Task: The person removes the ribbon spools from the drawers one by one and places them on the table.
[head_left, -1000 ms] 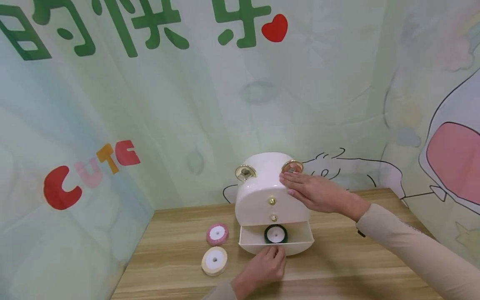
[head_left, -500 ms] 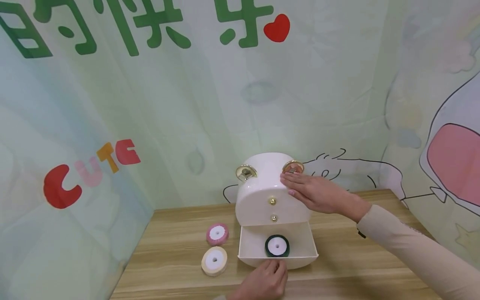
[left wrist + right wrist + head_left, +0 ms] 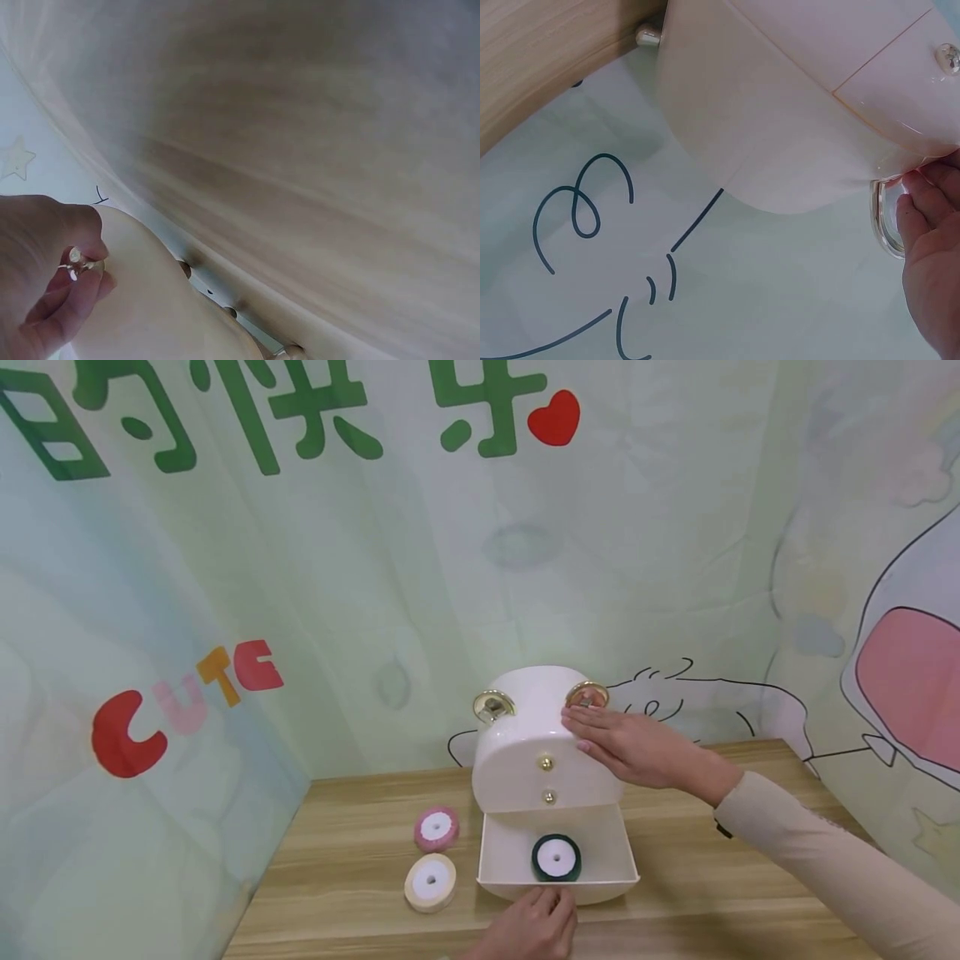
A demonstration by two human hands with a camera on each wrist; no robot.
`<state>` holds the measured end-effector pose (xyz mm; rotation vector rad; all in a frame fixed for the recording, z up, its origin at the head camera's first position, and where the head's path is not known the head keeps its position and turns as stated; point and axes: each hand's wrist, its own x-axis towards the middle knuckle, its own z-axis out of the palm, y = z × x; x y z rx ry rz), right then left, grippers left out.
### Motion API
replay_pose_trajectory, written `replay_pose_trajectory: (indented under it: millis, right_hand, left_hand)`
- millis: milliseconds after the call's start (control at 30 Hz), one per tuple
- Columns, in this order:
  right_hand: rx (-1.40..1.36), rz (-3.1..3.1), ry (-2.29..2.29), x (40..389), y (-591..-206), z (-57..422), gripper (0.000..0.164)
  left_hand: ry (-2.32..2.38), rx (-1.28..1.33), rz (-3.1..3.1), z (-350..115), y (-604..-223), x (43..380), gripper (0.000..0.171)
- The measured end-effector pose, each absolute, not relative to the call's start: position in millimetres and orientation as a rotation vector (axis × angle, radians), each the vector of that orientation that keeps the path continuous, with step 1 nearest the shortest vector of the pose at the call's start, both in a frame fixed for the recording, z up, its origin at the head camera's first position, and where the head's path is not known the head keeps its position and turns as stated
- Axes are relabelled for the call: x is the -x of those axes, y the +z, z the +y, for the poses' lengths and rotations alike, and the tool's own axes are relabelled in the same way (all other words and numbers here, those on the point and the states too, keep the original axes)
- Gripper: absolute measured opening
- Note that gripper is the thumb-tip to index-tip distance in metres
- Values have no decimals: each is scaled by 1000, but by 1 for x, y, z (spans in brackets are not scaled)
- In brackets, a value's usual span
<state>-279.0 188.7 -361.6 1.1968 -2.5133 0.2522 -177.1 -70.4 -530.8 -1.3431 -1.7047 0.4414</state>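
Note:
A white, rounded drawer box (image 3: 502, 768) with gold ear-like rings stands on the wooden table. Its bottom drawer (image 3: 517, 852) is pulled out. Inside it, by the front wall, lies a dark green ribbon spool (image 3: 557, 858) with a white core. At the drawer's front is my left hand (image 3: 527, 928); the left wrist view shows thumb and fingers pinching a small shiny drawer knob (image 3: 76, 257). My right hand (image 3: 633, 747) rests on top of the box with its fingers straight, near the right gold ring (image 3: 587, 694).
Left of the box, a pink ribbon spool (image 3: 437, 828) and a cream ribbon spool (image 3: 431, 882) lie on the table (image 3: 352, 827). A printed cloth backdrop (image 3: 420, 568) rises behind the table. Two more gold knobs sit on the closed upper drawers.
My left hand has drawn the bottom drawer further out toward me. The green ribbon spool has come forward with it. My right hand has stayed on the box top.

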Motion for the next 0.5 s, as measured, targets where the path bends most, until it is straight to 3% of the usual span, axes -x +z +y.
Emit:
replay_pose_trajectory:
  millis: [500]
  right_hand:
    - [-1197,-2509,259,280,-363,190,48]
  left_hand:
    - [420,1334,-1679,-65,-530,175,49]
